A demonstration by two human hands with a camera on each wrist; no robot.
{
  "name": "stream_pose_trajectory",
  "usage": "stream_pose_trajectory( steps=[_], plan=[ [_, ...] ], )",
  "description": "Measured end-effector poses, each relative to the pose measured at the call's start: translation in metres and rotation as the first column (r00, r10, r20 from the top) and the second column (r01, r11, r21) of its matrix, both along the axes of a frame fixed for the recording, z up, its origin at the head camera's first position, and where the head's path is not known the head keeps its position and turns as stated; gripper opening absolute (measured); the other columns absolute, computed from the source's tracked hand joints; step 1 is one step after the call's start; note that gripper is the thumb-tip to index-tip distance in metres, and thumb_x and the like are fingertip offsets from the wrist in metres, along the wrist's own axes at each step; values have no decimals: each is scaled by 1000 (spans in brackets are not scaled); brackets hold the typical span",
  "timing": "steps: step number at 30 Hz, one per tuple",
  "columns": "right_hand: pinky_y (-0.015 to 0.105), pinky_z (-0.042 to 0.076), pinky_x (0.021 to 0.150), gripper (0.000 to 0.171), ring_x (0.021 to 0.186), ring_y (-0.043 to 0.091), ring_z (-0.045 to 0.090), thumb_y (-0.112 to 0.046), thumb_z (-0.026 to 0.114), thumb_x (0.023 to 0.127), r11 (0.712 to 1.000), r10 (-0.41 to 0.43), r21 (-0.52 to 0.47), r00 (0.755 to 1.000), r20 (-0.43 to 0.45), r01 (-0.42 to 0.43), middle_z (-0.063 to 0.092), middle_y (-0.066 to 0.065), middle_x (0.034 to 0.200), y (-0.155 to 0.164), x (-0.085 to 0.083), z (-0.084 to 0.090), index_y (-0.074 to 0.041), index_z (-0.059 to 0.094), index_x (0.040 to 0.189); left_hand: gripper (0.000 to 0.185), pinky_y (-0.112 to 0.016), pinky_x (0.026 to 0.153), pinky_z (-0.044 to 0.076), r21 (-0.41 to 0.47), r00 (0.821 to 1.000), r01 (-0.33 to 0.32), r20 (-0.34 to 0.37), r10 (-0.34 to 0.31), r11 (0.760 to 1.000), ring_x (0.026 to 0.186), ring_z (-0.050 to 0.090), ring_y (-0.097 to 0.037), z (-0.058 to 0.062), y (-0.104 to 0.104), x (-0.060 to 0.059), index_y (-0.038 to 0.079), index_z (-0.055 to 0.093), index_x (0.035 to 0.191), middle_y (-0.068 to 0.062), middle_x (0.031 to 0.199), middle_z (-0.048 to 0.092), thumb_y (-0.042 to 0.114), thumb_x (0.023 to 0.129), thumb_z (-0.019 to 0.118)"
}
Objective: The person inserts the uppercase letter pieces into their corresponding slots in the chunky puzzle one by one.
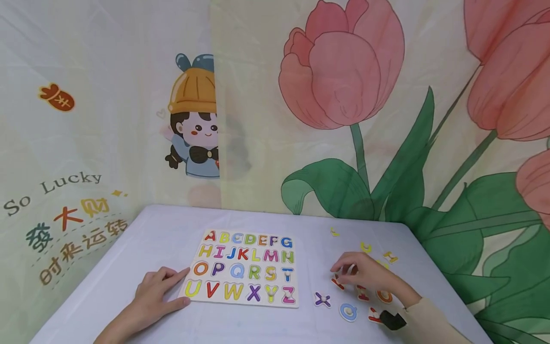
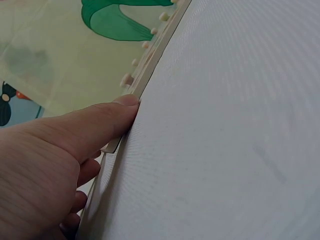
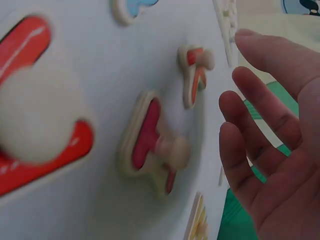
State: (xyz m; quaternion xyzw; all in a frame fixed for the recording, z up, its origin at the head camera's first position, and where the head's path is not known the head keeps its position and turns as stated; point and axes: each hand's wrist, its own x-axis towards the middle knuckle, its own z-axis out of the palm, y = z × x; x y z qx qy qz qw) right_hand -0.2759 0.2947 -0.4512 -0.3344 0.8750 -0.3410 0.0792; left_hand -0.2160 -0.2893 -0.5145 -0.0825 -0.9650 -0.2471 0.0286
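Open right hand [image 1: 365,273] over red letter [image 3: 150,145]

Loose letter pieces [image 1: 349,311] right of puzzle board [image 1: 245,267]

Looks like a kids' play or learning corner, prob. a home or staged setup: printed cloth backdrops w/ big pink tulips [image 1: 343,67] and a cartoon girl [image 1: 195,124], "So Lucky" text, and a table [image 1: 163,229] in a white cover w/ an alphabet puzzle board [image 1: 245,267].
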Motion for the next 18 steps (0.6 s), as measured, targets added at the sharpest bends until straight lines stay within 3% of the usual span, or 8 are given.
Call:
stream_pose_trajectory(
  steps=[8, 18],
  plan=[
    [27, 56, 80, 20, 92, 13, 65, -16, 80, 96, 1000, -13, -8, 998, 54, 13, 74, 3, 105, 11, 2, -7, -14, 80, 116, 90, -43, 86, 35, 1, 1000, 3, 0, -3, 1000, 110, 40, -26, 3, -1, 1, 16, 61, 152, 1, 118, 53, 66, 81, 82],
    [26, 53, 82, 12, 93, 14, 62, -19, 81, 96, 997, -66, 43, 997, 38, 64, 72, -7, 102, 8, -2, -15, -22, 83, 107, 89, -43, 87, 35, 1, 1000, 6, 6, -6, 1000, 109, 39, -25, 4, 0, 1, 16, 61, 152, 1, 118, 53, 66, 81, 82]
  ],
)
